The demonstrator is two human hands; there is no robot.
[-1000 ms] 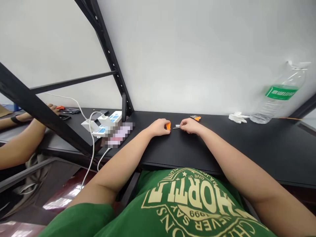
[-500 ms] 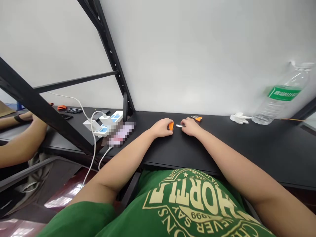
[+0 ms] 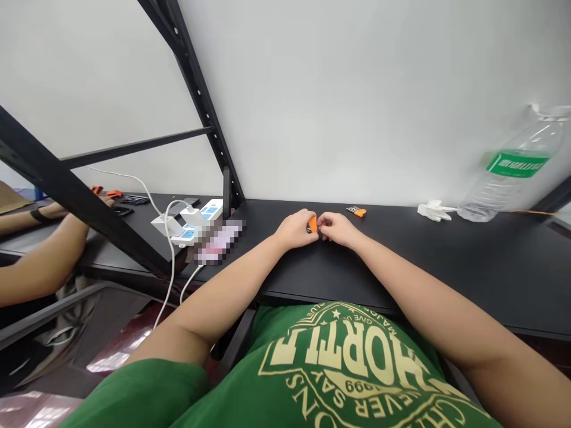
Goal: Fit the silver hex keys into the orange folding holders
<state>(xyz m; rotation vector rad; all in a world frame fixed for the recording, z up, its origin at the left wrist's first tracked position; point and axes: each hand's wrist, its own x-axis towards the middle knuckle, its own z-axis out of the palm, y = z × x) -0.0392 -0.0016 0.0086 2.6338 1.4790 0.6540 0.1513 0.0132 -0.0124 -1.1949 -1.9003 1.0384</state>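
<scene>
My left hand [image 3: 295, 230] is curled around a small orange-and-black holder [image 3: 313, 224], gripping it just above the black tabletop [image 3: 339, 273]. Thin metal pieces show at the holder's left side, partly covered by my fingers. Pressed close against the holder's right side is my right hand [image 3: 336, 229], thumb and fingers pinched together. What it pinches is hidden by the fingers. Behind my right hand lies an orange piece with several thin metal rods [image 3: 357, 211], apart from both hands.
Crumpled white tissue [image 3: 436, 210] and a large clear bottle [image 3: 508, 169] stand to the right by the wall. Leftward are a power strip [image 3: 209, 209] with white chargers, a blurred-out flat object [image 3: 220, 241], white cables and a black metal frame [image 3: 196, 89]. Another person's arms [image 3: 49, 255] rest further left.
My right hand has moved left to meet the holder in my left hand. The thin silver rods seen beside my right fingers are now out of sight there.
</scene>
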